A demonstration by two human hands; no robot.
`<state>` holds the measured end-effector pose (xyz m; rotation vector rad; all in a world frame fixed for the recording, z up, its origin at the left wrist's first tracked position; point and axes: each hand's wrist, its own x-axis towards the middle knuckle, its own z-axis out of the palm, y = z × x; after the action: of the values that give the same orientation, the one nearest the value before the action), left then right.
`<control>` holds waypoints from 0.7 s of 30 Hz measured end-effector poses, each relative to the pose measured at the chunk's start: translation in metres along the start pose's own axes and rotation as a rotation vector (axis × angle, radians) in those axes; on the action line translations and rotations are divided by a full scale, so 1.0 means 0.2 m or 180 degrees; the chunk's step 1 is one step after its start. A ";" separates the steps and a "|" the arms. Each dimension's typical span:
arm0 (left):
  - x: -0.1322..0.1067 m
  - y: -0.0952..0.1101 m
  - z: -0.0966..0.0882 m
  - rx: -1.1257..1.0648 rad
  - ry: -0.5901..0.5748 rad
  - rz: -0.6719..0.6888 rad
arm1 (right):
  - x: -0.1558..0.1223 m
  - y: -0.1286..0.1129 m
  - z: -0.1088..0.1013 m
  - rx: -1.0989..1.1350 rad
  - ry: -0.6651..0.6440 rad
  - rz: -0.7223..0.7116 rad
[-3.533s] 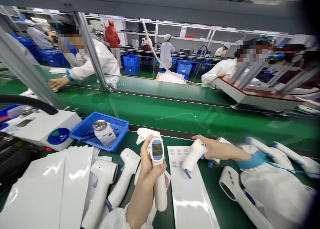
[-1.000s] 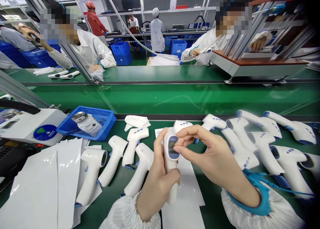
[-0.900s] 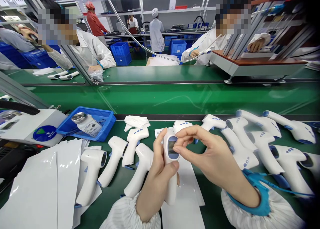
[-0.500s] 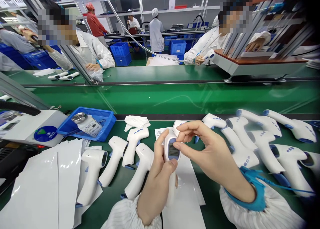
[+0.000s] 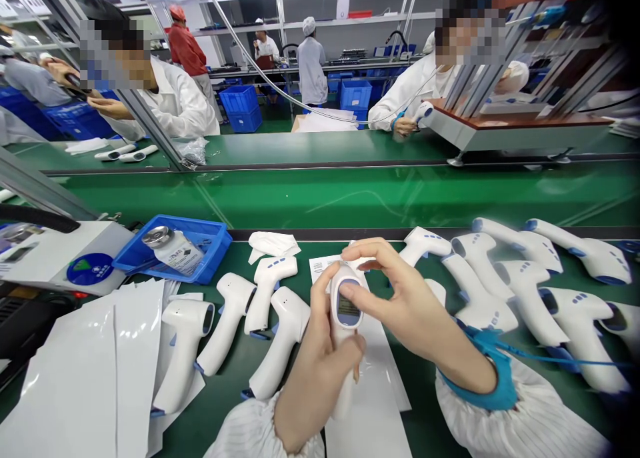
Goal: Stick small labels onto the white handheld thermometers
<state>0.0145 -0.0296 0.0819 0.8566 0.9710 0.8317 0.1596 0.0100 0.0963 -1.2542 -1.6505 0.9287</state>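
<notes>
My left hand point(image 5: 313, 385) grips a white handheld infrared thermometer point(image 5: 346, 331) upright, its dark display facing me. My right hand point(image 5: 410, 305) hovers at the thermometer's head, with the thumb tip close to the display and the fingers apart, holding nothing. Beneath them lies a white barcode sheet point(image 5: 373, 405). Several more white thermometers lie on the green bench, including one point(image 5: 277, 341) left of my left hand and another point(image 5: 480, 305) right of my right hand. A blue cuff point(image 5: 487, 378) circles my right wrist.
A blue tray point(image 5: 220, 241) holds a labelled bottle point(image 5: 173, 250), beside a white machine point(image 5: 65, 258). White plastic sheets point(image 5: 85, 378) lie at the lower left. Beyond a green conveyor point(image 5: 350, 201), co-workers point(image 5: 165, 101) handle items.
My right hand has lifted slightly up and left, with its fingers spreading wider. The left hand still holds the thermometer, which is slightly more upright. The co-workers opposite have shifted.
</notes>
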 end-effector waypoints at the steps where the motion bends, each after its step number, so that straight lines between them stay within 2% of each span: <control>1: 0.00 0.00 0.00 0.0073 -0.0013 0.0028 | 0.00 0.00 0.00 0.0008 -0.0186 0.0057; 4: 0.01 0.01 -0.01 0.0114 0.0072 0.0092 | -0.01 0.01 0.00 0.0065 -0.0775 0.0395; 9: 0.03 -0.01 -0.04 -0.0344 0.0181 0.0422 | -0.06 0.02 0.01 0.0515 -0.1438 0.1063; 13: 0.04 -0.03 -0.08 -0.0564 -0.0019 0.0601 | -0.12 0.04 0.08 0.1016 -0.1755 0.1126; 15: 0.04 -0.03 -0.10 -0.0314 -0.0062 0.0577 | -0.10 0.07 0.10 0.0854 -0.1739 0.1109; 17: 0.04 -0.01 -0.13 0.0235 0.0148 0.0526 | 0.01 0.12 0.10 0.0036 -0.1469 0.1067; 19: 0.03 0.01 -0.15 0.0729 0.0374 0.0442 | 0.18 0.18 0.07 -0.1176 -0.0954 0.0943; 21: 0.02 0.01 -0.18 0.0931 0.0411 0.0307 | 0.39 0.23 0.01 -0.1807 -0.0532 0.0910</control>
<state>-0.0179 -0.0178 0.0719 1.1181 1.1918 0.8471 0.1624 0.0952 0.0680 -1.8741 -1.9826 0.7672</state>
